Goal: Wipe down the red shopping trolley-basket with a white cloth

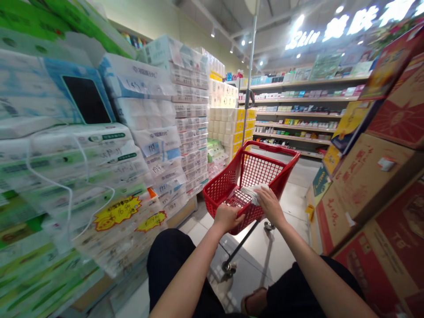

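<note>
A red plastic shopping cart (225,176) with lattice walls stands in front of my knees on metal legs with casters. My left hand (228,217) is closed around its near rim, at the left corner. Over the right part of the near rim, my right hand (268,203) presses a white cloth (250,191); the fingers lie over it and partly hide it. Part of the cloth hangs inside the basket. The basket's floor shows through beside the cloth.
Wrapped tissue packs (149,128) rise in tall stacks on the left, with yellow price tags (117,213) and a white cable (69,207). Cartons (351,185) are piled on the right. A metal pole (250,66) stands beyond the cart, before shelves (298,104) of small goods.
</note>
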### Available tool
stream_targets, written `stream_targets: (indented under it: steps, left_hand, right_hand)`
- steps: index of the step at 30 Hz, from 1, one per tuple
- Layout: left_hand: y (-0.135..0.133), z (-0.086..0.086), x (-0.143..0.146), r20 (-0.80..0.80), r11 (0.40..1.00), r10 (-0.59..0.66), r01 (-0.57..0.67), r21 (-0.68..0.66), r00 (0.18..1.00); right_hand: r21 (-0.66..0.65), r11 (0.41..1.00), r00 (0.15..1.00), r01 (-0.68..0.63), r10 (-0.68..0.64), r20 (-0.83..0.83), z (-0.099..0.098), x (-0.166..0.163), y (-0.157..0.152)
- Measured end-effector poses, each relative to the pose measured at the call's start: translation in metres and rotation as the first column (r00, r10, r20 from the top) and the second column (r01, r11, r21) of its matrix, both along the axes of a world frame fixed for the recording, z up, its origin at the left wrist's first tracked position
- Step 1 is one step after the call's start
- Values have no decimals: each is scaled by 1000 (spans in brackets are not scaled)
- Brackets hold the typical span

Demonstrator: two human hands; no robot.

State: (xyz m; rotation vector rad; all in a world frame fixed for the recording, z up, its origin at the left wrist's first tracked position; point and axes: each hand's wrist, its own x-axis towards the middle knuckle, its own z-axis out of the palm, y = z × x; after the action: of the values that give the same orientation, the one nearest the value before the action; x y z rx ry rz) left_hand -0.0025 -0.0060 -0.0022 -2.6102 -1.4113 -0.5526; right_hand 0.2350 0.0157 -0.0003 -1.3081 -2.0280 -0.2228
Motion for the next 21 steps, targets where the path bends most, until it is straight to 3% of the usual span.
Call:
stream_targets:
  steps: [5,9,16,21]
  left_hand:
    - [1,0,1,-9,999,35,-35,-4,999]
    - [0,1,1,-42,1000,25,-25,9,999]
    - [-1,-4,5,-49,1000,26,-26,1,998]
    - [-2,-5,4,-19,1000,-2,3,20,1000]
  right_hand:
    - [-26,996,993,-85,83,-86,3,-11,-26]
    - [-7,998,991,-56,55,-120,10,-31,-39]
    - [7,1000,991,8,-7,-137,-1,-59,-26]
    - [-51,999,995,15,-20,-100,-5,-44,-8]
